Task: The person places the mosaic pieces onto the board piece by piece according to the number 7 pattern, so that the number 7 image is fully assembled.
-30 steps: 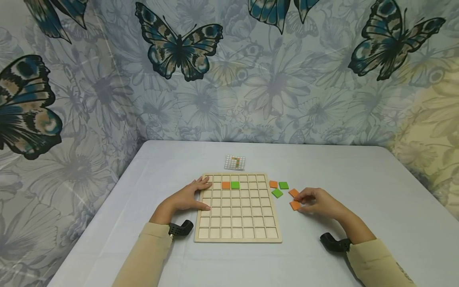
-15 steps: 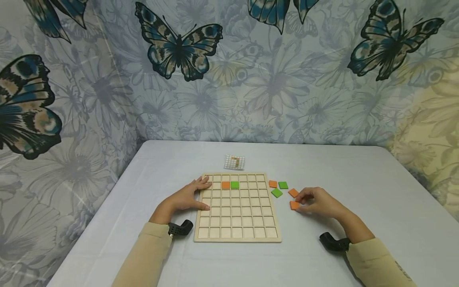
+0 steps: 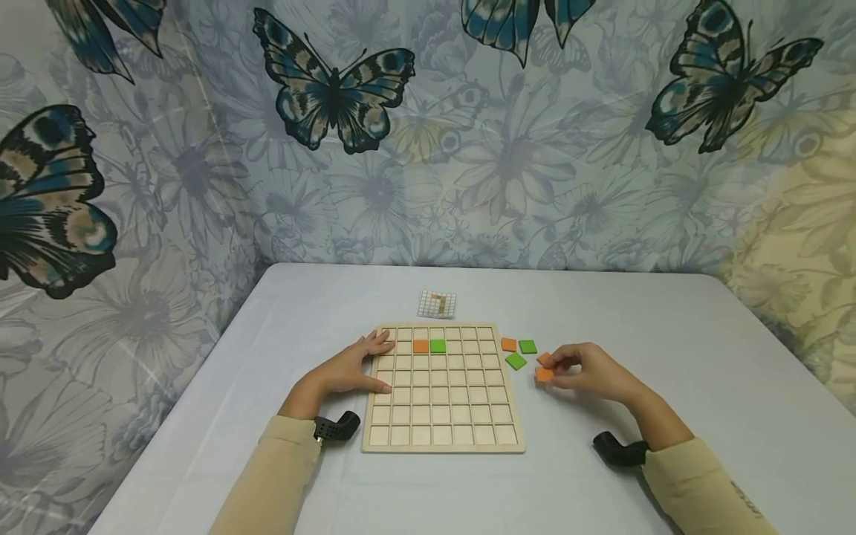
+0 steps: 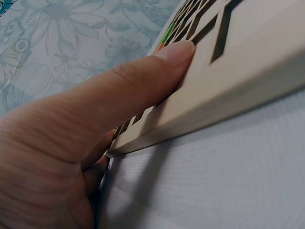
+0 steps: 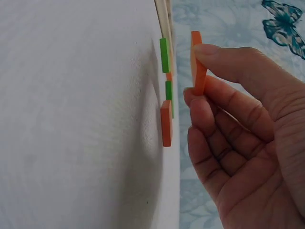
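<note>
My left hand (image 3: 344,369) rests on the left side of a wooden grid board (image 3: 443,449), fingers and thumb spread. In the left wrist view the thumb (image 4: 143,78) lies straight across the board's rim. In the board's second row from the back sit an orange tile (image 3: 420,346) and a green tile (image 3: 438,346), side by side. Right of the board, my right hand (image 3: 595,371) pinches a square orange tile (image 5: 197,64) between thumb and fingers, raised off the table. Another orange tile (image 5: 166,123) lies on the cloth below it, partly hidden by the fingers in the head view.
Beside the board's right edge lie two green tiles, one farther back (image 3: 527,346) and one nearer (image 3: 516,361), with an orange tile (image 3: 509,345). Behind the board is a small card (image 3: 438,304) printed with a coloured grid pattern. White cloth (image 3: 602,305) covers the table.
My right hand has lifted the orange tile off the table and shifted slightly left and away from me. The left hand and board stay where they were.
</note>
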`<state>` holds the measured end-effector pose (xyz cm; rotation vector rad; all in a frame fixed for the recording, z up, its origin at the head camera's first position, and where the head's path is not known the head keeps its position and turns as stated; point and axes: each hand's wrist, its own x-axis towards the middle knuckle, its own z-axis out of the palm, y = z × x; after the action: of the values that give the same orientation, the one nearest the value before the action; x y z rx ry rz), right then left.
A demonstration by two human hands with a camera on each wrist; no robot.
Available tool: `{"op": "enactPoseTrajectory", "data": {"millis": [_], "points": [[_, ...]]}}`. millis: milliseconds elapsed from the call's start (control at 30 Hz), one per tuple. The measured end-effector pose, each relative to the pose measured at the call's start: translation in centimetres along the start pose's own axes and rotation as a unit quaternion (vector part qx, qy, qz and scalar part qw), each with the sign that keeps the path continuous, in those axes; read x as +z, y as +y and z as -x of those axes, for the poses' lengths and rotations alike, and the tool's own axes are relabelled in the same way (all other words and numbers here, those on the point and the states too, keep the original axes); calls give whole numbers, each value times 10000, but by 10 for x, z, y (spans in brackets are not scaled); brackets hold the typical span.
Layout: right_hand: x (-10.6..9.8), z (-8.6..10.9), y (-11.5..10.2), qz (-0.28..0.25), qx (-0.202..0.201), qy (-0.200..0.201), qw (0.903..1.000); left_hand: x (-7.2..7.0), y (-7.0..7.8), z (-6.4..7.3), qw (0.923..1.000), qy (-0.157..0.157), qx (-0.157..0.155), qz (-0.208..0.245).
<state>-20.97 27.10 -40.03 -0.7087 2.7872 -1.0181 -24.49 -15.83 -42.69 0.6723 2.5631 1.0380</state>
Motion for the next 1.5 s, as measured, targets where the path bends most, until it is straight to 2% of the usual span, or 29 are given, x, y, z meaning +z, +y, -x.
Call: {"op": "enactPoseTrajectory", "data": {"millis": [267, 567, 700, 933, 1200, 1500], "points": [[3, -10, -4, 108, -163, -78, 9998, 1, 0, 0, 10000, 15, -49, -51], [9, -28, -14, -35, -454, -89, 9989, 1, 0, -1, 10000, -20, -40, -55], [11, -35, -18, -183, -381, -114, 9990, 2, 1, -1, 10000, -16, -46, -87], [17, -48, -24, -196, -491, -75, 9986, 2, 1, -1, 9999, 20, -93, -73], [22, -60, -33, -487, -303, -181, 9982, 2, 0, 0, 9999, 1, -88, -77], [27, -71, -42, -495, -552, -194, 9971, 1, -1, -1, 9999, -2, -47, -113]]}}
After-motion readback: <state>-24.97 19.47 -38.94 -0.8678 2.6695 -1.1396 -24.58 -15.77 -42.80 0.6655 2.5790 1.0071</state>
